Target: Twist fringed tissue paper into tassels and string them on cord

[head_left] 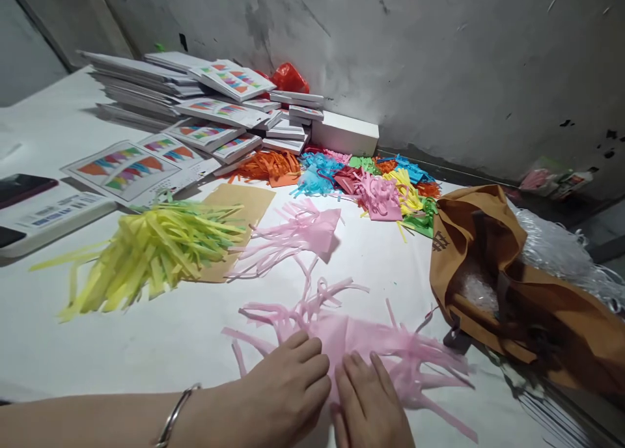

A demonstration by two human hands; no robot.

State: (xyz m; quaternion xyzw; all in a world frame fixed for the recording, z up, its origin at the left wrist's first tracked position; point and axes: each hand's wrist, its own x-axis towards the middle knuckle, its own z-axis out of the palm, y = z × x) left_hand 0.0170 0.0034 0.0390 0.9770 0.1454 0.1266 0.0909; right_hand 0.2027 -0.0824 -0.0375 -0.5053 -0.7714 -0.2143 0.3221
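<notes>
A pink fringed tissue-paper tassel (351, 334) lies flat on the white table near the front edge. My left hand (286, 389), with a metal bangle on the wrist, rests palm down on its left part. Beside it, my right hand (368, 402) presses flat on the tassel's middle. Neither hand grips anything. A second pink tassel (297, 233) lies further back. To the left, a yellow-green tassel pile (151, 252) sits partly on a brown paper sheet (244, 207).
A heap of mixed coloured tassels (361, 181) lies by the wall. Stacks of printed packaging cards (215, 109) and a white box (344, 135) stand at the back left. A brown cloth bag (498, 272) with clear plastic wrap sits at right. A phone lies far left.
</notes>
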